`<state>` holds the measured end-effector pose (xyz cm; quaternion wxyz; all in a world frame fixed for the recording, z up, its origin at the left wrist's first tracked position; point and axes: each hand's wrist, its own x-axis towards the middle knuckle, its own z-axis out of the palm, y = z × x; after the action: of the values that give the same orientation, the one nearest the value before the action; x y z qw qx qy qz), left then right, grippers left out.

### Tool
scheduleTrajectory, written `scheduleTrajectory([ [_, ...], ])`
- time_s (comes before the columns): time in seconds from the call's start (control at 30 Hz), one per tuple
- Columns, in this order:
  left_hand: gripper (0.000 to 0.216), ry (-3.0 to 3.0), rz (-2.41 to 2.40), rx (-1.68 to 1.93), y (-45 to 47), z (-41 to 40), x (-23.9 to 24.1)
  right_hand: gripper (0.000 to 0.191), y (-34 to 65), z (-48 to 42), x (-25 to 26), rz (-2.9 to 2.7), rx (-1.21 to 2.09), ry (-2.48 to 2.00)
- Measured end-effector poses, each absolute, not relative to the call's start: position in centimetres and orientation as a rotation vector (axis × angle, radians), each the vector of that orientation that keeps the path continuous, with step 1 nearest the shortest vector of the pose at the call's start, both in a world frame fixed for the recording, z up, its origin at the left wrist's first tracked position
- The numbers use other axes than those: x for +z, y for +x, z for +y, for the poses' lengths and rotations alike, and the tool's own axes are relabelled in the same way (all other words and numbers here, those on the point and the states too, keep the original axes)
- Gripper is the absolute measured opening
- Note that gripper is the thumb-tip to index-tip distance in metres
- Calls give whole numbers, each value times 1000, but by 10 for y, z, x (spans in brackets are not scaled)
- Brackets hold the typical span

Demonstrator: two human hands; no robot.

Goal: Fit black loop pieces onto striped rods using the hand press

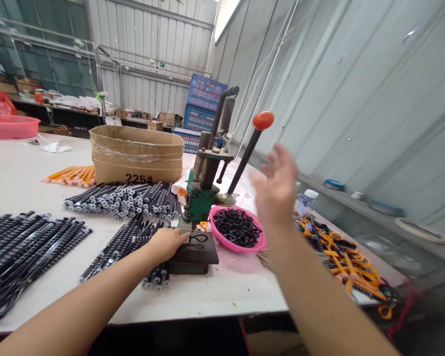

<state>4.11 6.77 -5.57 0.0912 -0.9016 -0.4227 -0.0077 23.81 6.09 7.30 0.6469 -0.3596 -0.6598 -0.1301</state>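
Fingers (pixel 181 237) of the left hand (pixel 165 245) lie curled at the edge of the dark base plate (pixel 198 257) of a green hand press (pixel 202 200), their tips just beside a thin black loop (pixel 198 239) on the plate; whether they pinch it cannot be told. The right hand (pixel 278 185) hangs raised and empty at centre right, its fingers spread wide, above and just beside a pink basin (pixel 237 247) of black loops. Bundled black coiled rods (pixel 124 202) lie on the bench (pixel 222 301) left of the press, and orange-and-black pieces (pixel 344 262) are heaped at lower right.
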Motion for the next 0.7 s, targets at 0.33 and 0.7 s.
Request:
scheduleTrajectory([
  [0.33,42,-2707,-1187,-12,38,76,-55,27,293,9,161,-1895,477,-967],
  [0.7,41,-2764,-1159,-76,36,82,-61,14,227,-31,8,-3235,-39,-400],
])
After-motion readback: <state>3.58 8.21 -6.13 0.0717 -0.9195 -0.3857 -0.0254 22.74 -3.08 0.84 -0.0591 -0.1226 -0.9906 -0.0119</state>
